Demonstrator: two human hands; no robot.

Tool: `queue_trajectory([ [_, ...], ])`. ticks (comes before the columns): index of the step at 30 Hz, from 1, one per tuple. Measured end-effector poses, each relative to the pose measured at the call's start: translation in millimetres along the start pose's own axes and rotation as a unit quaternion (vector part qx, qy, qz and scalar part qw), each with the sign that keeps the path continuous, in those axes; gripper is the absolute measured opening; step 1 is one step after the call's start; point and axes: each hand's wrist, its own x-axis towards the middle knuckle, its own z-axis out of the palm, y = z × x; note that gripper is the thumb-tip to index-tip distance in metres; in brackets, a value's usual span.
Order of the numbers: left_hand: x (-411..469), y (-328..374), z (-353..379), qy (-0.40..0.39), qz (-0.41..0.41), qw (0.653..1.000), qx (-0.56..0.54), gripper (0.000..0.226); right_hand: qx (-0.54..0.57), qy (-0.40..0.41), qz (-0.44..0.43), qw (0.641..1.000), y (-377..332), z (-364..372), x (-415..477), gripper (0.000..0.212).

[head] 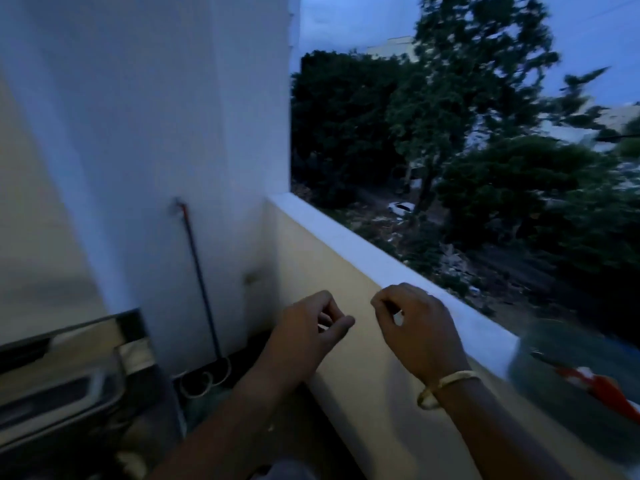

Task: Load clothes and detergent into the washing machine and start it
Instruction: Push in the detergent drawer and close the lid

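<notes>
The washing machine (62, 386) shows at the lower left, blurred, with its top panel and a dark recessed handle visible. My left hand (311, 327) hovers in front of the balcony wall, fingers loosely curled, nothing in it. My right hand (412, 323), with a gold bangle on the wrist, is held beside it in the same loose curl and also holds nothing. A greenish tub (571, 382) with red and white cloth (602, 386) in it sits at the right on the balcony ledge, blurred. No detergent is in view.
A low cream balcony wall (346, 306) with a white ledge runs diagonally from centre to lower right. A thin hose (201, 289) hangs down the white wall (138, 133) and coils on the floor behind the machine. Trees and a street lie beyond.
</notes>
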Motion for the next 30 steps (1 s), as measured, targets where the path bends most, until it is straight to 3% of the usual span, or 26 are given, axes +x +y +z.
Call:
queue_trajectory([
  [9, -102.4, -111.4, -173.4, 0.133, -0.108, 0.981, 0.086, 0.028, 0.063, -0.077, -0.093, 0.991, -158.2, 136.2, 9.6, 0.010],
  [12, -148.4, -151.9, -224.1, 0.184, -0.162, 0.964, 0.099, 0.018, 0.072, -0.109, -0.130, 0.983, -213.4, 192.7, -0.6, 0.009],
  [21, -256.8, -266.4, -306.4, 0.236, -0.306, 0.921, 0.058, 0.020, 0.084, -0.239, -0.160, 0.954, -301.4, 315.9, -50.6, 0.013],
  [26, -308.2, -326.4, -303.9, 0.248, -0.456, 0.850, -0.095, 0.014, 0.106, -0.363, -0.090, 0.921, -316.2, 381.7, -89.5, 0.001],
  [30, -348.5, -360.1, -286.1, 0.236, -0.567, 0.756, -0.228, 0.023, 0.165, -0.525, 0.041, 0.834, -316.4, 429.6, -128.6, 0.044],
])
